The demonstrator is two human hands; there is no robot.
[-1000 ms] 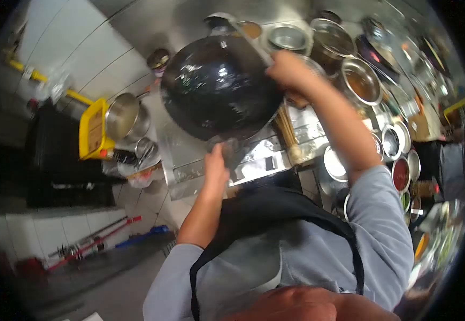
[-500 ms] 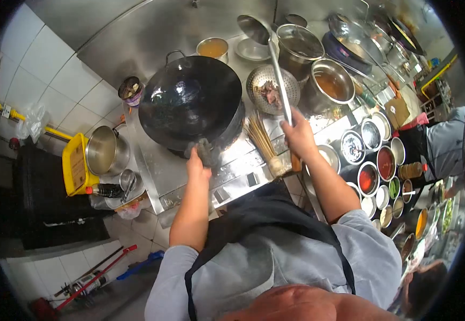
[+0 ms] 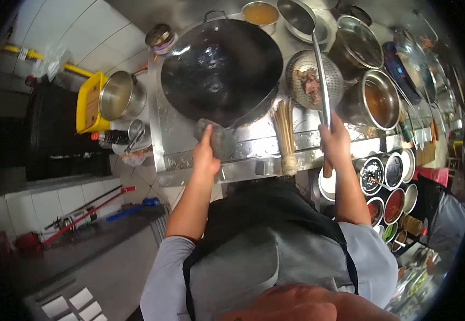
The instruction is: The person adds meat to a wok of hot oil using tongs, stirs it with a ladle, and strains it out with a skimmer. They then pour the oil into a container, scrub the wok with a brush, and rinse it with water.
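Observation:
My left hand (image 3: 205,158) grips a folded grey cloth (image 3: 219,138) against the near edge of a large black wok (image 3: 219,69) on the stove. The wok's inside looks dark and shiny. In my right hand (image 3: 337,143) is a long-handled metal ladle (image 3: 322,75), its bowl up and away from me. Under the ladle's handle lies a perforated strainer (image 3: 333,80) with pieces of meat (image 3: 311,86) in it. A bamboo wok brush (image 3: 284,125) rests between the wok and my right hand.
A pot of orange-brown liquid (image 3: 381,101) and a lidded-looking pot (image 3: 358,43) stand right of the strainer. Several seasoning bowls, one with red sauce (image 3: 394,206), line the right side. At left are a steel pot (image 3: 117,96) and a yellow bin (image 3: 89,107).
The camera view has turned, so the stove sits higher and further right in the picture. Both hands keep their holds on the cloth and the ladle.

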